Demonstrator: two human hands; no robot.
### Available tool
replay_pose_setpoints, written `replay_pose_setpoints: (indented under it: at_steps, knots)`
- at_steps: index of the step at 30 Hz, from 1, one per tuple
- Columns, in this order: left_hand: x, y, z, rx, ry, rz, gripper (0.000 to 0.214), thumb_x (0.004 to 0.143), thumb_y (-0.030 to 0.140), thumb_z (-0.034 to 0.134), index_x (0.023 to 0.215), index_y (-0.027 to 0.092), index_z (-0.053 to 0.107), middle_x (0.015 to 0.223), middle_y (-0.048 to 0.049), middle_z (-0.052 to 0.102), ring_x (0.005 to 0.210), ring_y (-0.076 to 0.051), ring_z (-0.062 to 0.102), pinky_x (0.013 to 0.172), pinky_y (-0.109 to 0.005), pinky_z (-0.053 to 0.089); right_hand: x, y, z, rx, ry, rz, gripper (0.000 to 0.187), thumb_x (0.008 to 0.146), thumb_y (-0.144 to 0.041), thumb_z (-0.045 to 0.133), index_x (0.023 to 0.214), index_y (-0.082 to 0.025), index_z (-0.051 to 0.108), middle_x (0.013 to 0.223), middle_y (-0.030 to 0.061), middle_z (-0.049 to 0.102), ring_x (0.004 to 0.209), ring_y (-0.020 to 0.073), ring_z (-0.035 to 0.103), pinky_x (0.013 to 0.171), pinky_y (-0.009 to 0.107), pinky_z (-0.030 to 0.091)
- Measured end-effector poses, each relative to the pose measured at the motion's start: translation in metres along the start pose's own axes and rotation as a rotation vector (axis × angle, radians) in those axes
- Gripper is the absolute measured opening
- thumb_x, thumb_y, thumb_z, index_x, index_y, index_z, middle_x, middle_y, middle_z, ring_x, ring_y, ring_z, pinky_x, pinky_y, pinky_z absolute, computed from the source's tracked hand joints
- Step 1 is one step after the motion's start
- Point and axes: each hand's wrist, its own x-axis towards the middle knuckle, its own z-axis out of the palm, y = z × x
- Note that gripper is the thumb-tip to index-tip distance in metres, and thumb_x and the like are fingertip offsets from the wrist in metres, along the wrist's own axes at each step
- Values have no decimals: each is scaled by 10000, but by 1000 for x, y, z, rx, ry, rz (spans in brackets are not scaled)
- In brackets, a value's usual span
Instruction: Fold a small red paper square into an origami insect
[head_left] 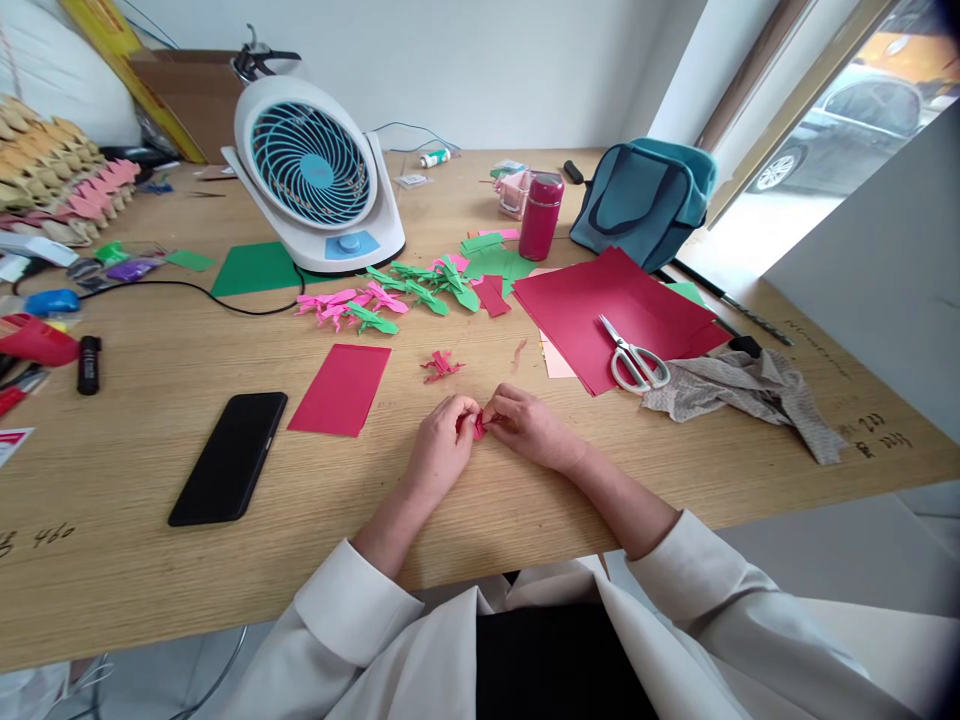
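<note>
Free tabletop [322, 510] between phone [229, 460] and left hand [441, 445], fan [315, 170] as obstacle farther back

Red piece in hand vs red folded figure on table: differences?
The red piece is held between the left hand and right hand; the red folded figure lies loose on the table. The piece is mostly covered; the figure shows whole, thin limbs splayed. Both look like red paper.

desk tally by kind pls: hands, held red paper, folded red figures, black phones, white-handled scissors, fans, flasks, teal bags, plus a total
Hands: 2, left hand and right hand
Held red paper: 1
Folded red figure: 1
Black phone: 1
White-handled scissors: 1
Fan: 1
Flask: 1
Teal bag: 1
Total: 9
</note>
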Motion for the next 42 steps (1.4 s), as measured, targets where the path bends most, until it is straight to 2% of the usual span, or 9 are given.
replay_pose_setpoints:
  at_steps: [5,10,17,23,28,35,42]
  knots:
    - [-4,-2,0,123,-51,27,175,860,62,483,890,214,563,889,-25,653,853,-187,605,787,-308,451,-1,-2,-1,-59,-55,-15,116,895,-81,565,870,-180,620,884,48,565,800,161,567,733,259,441]
    - [-5,-3,-2,281,-35,60,111,858,99,551,862,201,595,907,-53,612,904,-229,562,828,-363,459,-1,-2,0,-108,-73,-12,116,901,-83,563,877,-182,619,880,43,558,807,164,559,743,264,439]
    - [-9,-4,-2,197,-107,125,183,876,44,498,909,192,600,909,-42,600,909,-202,575,823,-332,482,-3,-2,2,-145,-74,12,97,912,-102,571,873,-180,610,876,42,564,812,163,560,738,262,438]
    - [-17,-3,-8,238,-121,224,258,899,50,489,1065,182,637,1018,-72,642,985,-206,597,892,-350,508,-7,-4,-2,-236,-69,-37,135,965,-142,501,876,-182,594,873,56,567,800,175,539,725,280,438]
    - [-24,1,-13,364,-141,307,305,920,57,453,1138,162,639,1075,-96,665,1000,-217,605,899,-368,531,-12,-7,-6,-379,-136,-95,197,996,-171,456,885,-176,618,888,81,583,799,193,515,741,314,440]
    - [-30,-4,-12,495,-184,397,316,970,115,424,1210,153,625,1108,-112,672,993,-229,610,894,-387,528,-24,-7,-11,-441,-196,-172,223,1009,-186,441,1058,-178,659,998,109,628,859,217,529,761,369,437]
    - [-31,-6,-15,586,-268,419,423,950,95,446,1361,159,523,1183,-106,650,994,-229,587,900,-366,495,-29,-9,-9,-443,-150,-126,217,994,-154,452,1015,-174,667,984,98,647,841,212,532,755,365,462]
